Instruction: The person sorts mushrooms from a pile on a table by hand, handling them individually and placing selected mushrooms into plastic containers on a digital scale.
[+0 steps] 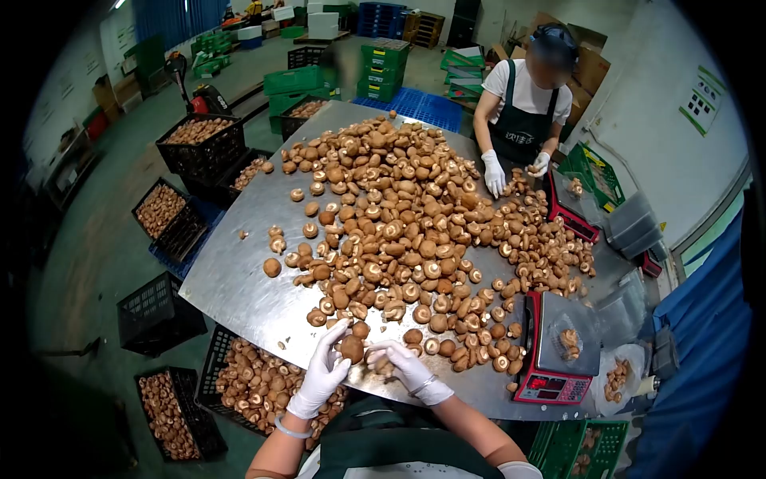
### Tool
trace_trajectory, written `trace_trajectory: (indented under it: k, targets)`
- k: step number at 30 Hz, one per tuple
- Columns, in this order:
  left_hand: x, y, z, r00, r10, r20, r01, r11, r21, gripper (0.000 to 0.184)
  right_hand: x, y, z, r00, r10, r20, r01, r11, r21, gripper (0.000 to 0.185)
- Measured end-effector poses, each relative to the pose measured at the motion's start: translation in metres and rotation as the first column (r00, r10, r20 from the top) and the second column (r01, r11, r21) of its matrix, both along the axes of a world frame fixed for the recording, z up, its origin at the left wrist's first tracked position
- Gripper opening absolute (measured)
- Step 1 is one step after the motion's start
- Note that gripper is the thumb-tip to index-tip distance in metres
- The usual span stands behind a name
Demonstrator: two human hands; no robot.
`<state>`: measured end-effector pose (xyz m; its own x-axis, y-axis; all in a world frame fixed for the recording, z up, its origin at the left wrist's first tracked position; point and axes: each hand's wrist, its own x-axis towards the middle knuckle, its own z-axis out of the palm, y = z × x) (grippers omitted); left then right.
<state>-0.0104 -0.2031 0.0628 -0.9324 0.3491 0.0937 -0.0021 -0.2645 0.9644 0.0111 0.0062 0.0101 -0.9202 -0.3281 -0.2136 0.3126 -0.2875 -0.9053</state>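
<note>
My left hand (321,375), in a white glove, grips a brown-capped shiitake mushroom (352,348) between thumb and fingers at the near edge of the metal table. Another mushroom touches the fingertips just above it. Beside it, my right hand (405,370), also gloved, curls its fingers around a slightly blurred mushroom (382,365); its exact shape is hard to make out. A large heap of loose shiitake mushrooms (399,199) spreads over the table (231,263) in front of both hands, some caps up, some stems up.
A red scale (550,383) at right carries a clear tray (569,343) of mushrooms. Across the table a gloved co-worker (523,104) handles mushrooms near a second scale (570,211). Black crates (211,375) of mushrooms stand on the floor at left. A plastic bag (616,379) lies at right.
</note>
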Motion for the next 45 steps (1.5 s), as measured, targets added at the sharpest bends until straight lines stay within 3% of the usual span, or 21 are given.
trace_trajectory:
  k: [3,5,8,9,11,13,14,15,17,21,23,25,27,29,30,31,33,37,41,44,45]
  targets:
    - [0.001,0.006,0.008,0.947,-0.043,-0.318,-0.098,0.905,-0.415,0.070,-0.002,-0.021,0.047,0.997,-0.020,0.081,0.013,0.996,0.086,0.048]
    - [0.004,0.013,0.008,0.849,-0.166,-0.502,-0.120,0.865,-0.488,0.070,-0.002,-0.033,0.020,0.993,-0.108,-0.057,0.114,0.985,0.130,0.053]
    - [0.010,0.012,0.005,0.897,-0.148,-0.416,-0.072,0.880,-0.469,0.062,0.002,-0.018,0.013,0.988,-0.023,0.153,0.013,0.998,0.065,0.053]
    - [0.010,0.009,0.006,0.920,-0.100,-0.379,-0.091,0.886,-0.455,0.059,0.005,-0.014,0.003,0.995,-0.051,0.084,0.041,0.993,0.109,0.051]
    - [0.004,-0.001,-0.003,0.977,0.108,-0.185,-0.172,0.908,-0.381,0.047,0.011,-0.001,-0.007,0.990,-0.134,0.047,0.128,0.985,0.119,0.049]
    - [0.002,-0.011,0.003,0.955,0.267,-0.127,-0.295,0.837,-0.460,0.042,0.016,0.047,0.005,0.949,-0.197,0.246,0.157,0.973,0.172,0.049]
    - [-0.004,-0.023,-0.035,0.940,0.314,-0.133,-0.341,0.852,-0.398,0.040,0.018,0.071,0.018,0.929,-0.339,0.149,0.285,0.911,0.299,0.053]
    - [-0.010,-0.035,-0.056,0.930,0.296,-0.219,-0.365,0.816,-0.448,0.038,0.021,0.106,-0.012,0.839,-0.516,-0.172,0.537,0.734,0.416,0.057]
    - [-0.010,-0.049,-0.077,0.937,0.278,-0.213,-0.349,0.801,-0.486,0.033,0.041,0.164,0.056,0.705,-0.419,-0.573,0.695,0.246,0.675,0.059]
    - [0.008,-0.025,-0.040,0.928,0.288,-0.235,-0.369,0.793,-0.485,0.031,0.077,0.259,0.106,0.447,-0.397,-0.801,0.721,-0.370,0.586,0.053]
    - [0.002,-0.030,-0.066,0.919,0.240,-0.312,-0.371,0.791,-0.486,0.030,0.089,0.301,0.105,0.526,-0.386,-0.758,0.536,-0.541,0.648,0.053]
    - [-0.008,-0.028,-0.085,0.964,0.187,-0.186,-0.260,0.797,-0.545,0.028,0.103,0.338,0.094,0.722,-0.394,-0.569,0.302,-0.560,0.772,0.060]
    - [-0.010,-0.013,-0.090,0.969,0.158,-0.188,-0.236,0.813,-0.533,0.027,0.108,0.347,0.096,0.698,-0.462,-0.547,0.224,-0.585,0.779,0.068]
    - [-0.013,-0.004,-0.089,0.952,-0.076,-0.296,-0.136,0.762,-0.633,0.029,0.105,0.339,0.102,0.692,-0.404,-0.599,0.147,-0.733,0.664,0.068]
    - [-0.011,0.005,-0.087,0.922,-0.100,-0.373,-0.163,0.775,-0.611,0.031,0.103,0.331,0.099,0.699,-0.234,-0.676,0.290,-0.771,0.567,0.063]
    - [-0.010,0.018,-0.085,0.885,-0.120,-0.450,-0.192,0.787,-0.587,0.032,0.099,0.324,0.097,0.672,-0.057,-0.738,0.435,-0.777,0.456,0.059]
    - [-0.013,0.034,-0.083,0.783,-0.273,-0.559,-0.229,0.709,-0.667,0.035,0.076,0.272,0.108,0.596,0.025,-0.803,0.684,-0.539,0.491,0.044]
    - [-0.014,0.047,-0.102,0.763,-0.373,-0.528,-0.210,0.630,-0.748,0.037,0.034,0.193,0.080,0.731,0.151,-0.665,0.682,-0.169,0.711,0.039]
    - [-0.003,0.011,-0.067,0.807,-0.156,-0.569,-0.317,0.699,-0.642,0.035,0.022,0.162,0.021,0.768,0.329,-0.549,0.614,-0.133,0.778,0.044]
    - [0.011,-0.068,-0.090,0.865,0.059,-0.499,-0.469,0.449,-0.761,0.035,0.017,0.168,0.015,0.807,0.274,-0.523,0.559,-0.070,0.826,0.043]
    - [0.020,-0.092,-0.076,0.955,0.079,-0.287,-0.294,0.403,-0.866,0.035,0.015,0.170,0.016,0.812,0.256,-0.524,0.563,-0.111,0.819,0.041]
